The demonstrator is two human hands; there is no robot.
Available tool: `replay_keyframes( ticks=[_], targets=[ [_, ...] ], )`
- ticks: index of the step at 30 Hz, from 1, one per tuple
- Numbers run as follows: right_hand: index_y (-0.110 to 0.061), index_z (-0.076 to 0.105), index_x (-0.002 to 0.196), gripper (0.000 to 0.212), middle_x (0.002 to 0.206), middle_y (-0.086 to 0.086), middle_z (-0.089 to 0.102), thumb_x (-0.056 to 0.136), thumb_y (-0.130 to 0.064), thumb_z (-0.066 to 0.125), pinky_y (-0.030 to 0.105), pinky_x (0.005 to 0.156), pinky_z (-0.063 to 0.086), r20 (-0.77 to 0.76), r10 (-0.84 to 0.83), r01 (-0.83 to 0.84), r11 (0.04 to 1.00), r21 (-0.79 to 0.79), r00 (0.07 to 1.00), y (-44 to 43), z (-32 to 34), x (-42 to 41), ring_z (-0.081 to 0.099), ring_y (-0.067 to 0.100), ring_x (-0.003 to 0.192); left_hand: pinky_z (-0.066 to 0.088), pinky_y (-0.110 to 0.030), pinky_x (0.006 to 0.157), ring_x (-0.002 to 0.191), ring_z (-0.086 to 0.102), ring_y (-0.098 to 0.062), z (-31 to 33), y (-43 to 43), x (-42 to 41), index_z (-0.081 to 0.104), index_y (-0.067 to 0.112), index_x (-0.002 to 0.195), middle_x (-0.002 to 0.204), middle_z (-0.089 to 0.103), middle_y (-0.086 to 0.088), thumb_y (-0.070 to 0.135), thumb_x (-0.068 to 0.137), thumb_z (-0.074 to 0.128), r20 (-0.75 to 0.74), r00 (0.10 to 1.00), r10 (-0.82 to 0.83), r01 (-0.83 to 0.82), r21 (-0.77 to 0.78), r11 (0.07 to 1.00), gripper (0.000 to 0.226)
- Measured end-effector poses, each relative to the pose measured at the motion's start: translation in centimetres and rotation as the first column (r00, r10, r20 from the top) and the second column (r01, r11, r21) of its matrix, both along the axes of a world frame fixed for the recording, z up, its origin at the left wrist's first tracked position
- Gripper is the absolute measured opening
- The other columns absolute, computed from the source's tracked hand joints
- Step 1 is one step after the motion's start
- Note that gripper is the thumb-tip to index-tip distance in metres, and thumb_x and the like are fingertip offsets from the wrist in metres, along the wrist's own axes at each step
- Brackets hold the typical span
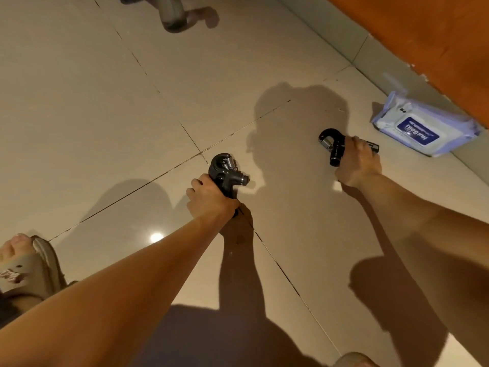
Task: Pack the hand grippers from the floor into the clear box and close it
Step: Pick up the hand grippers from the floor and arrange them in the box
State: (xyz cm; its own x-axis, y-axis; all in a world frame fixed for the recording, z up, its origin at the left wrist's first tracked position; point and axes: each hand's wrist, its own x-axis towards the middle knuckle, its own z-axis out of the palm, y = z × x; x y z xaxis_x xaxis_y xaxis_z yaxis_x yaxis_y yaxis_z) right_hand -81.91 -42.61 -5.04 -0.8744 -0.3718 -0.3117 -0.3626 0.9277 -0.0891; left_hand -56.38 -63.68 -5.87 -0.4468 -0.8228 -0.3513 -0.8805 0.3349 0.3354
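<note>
My left hand is closed around the handles of a black hand gripper, whose spring head points away from me just above the tiled floor. My right hand holds a second black hand gripper by its handles, further right and closer to the wall; its metal spring shows at the top left. Both arms reach out over the beige floor. The clear box is not in view.
A pack of wet wipes lies by the orange wall at the right. My sandalled foot is at the left edge. A grey object stands on the floor at the top.
</note>
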Motion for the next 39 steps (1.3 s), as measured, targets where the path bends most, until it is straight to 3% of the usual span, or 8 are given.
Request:
replay_keyframes(
  ticks=[3,7,16,21,24,28,34,39],
  targets=[
    [-0.009,0.042,0.139,0.063,0.135,0.016,0.049,0.082,-0.021,0.066,0.051,0.106,0.037,-0.056,0.040,-0.039,0.999,0.014,0.998,0.4,0.1,-1.3,0.045,0.038,0.128,0.049,-0.044,0.092,0.119,0.047,-0.032,-0.1,0.0,0.4,0.047,0.018,0.133,0.125,0.050,-0.010,0.033,0.074,0.080,-0.004,0.998,-0.060,0.059,-0.005,0.998,0.070],
    [-0.015,0.061,0.117,0.039,0.115,0.014,0.051,0.083,-0.032,0.067,0.045,0.090,0.042,-0.049,0.038,-0.034,0.996,0.080,0.998,0.5,0.2,-1.0,0.050,0.037,0.110,0.049,-0.043,0.093,0.116,0.050,-0.031,-0.1,0.5,1.7,0.052,0.015,0.131,0.122,0.055,-0.010,0.047,0.074,0.082,-0.062,0.997,-0.048,0.046,-0.039,0.998,0.073],
    [-0.006,0.065,0.110,0.050,0.107,0.014,0.057,0.078,-0.043,0.076,0.041,0.077,0.052,0.005,-0.023,0.024,0.989,-0.146,1.000,0.0,-1.5,6.3,0.059,0.035,0.099,0.048,-0.039,0.093,0.110,0.050,-0.027,-0.3,0.6,4.6,0.061,0.015,0.126,0.115,0.056,-0.007,0.041,0.068,0.087,-0.229,0.972,-0.060,0.066,0.020,0.998,0.069],
    [-0.011,0.064,0.109,0.047,0.104,0.006,0.056,0.074,-0.040,0.079,0.033,0.066,0.048,0.094,-0.087,0.113,0.940,-0.323,0.992,-1.6,0.0,10.6,0.062,0.026,0.084,0.050,-0.028,0.077,0.094,0.061,-0.017,1.6,0.5,5.5,0.062,0.024,0.116,0.101,0.060,0.006,0.036,0.064,0.087,-0.329,0.944,-0.028,0.086,0.163,0.983,0.059],
    [-0.019,0.065,0.107,0.050,0.102,0.003,0.063,0.069,-0.048,0.078,0.037,0.070,0.057,0.150,-0.097,0.152,0.897,-0.415,0.984,-2.8,2.0,13.3,0.065,0.021,0.080,0.051,-0.025,0.070,0.087,0.065,-0.012,3.5,0.6,6.0,0.062,0.027,0.112,0.095,0.067,0.011,0.034,0.065,0.088,-0.378,0.926,-0.011,0.115,0.256,0.960,0.054],
    [-0.024,0.062,0.106,0.057,0.103,-0.002,0.063,0.064,-0.061,0.072,0.046,0.077,0.059,0.161,-0.131,0.196,0.841,-0.504,0.978,-3.4,5.3,17.4,0.065,0.018,0.086,0.058,-0.033,0.073,0.084,0.068,-0.017,6.7,1.2,7.5,0.061,0.023,0.111,0.094,0.068,0.006,0.031,0.065,0.089,-0.433,0.901,0.027,0.118,0.305,0.945,0.054],
    [-0.018,0.060,0.105,0.045,0.100,0.002,0.063,0.076,-0.049,0.077,0.036,0.068,0.055,0.017,-0.165,0.150,0.845,-0.513,0.986,-2.3,11.4,24.2,0.062,0.019,0.080,0.048,-0.024,0.064,0.083,0.065,-0.013,12.2,2.4,12.6,0.060,0.026,0.115,0.095,0.066,0.009,0.034,0.070,0.085,-0.508,0.857,-0.085,0.194,0.165,0.967,0.052],
    [-0.015,0.057,0.102,0.043,0.103,0.002,0.053,0.078,-0.044,0.078,0.030,0.063,0.043,-0.156,-0.140,0.060,0.899,-0.433,0.978,-1.1,17.5,31.3,0.055,0.020,0.075,0.044,-0.019,0.061,0.079,0.064,-0.011,18.0,3.5,18.9,0.059,0.028,0.115,0.094,0.065,0.010,0.034,0.069,0.085,-0.529,0.822,-0.213,0.255,0.008,0.967,0.053]
  ],
)
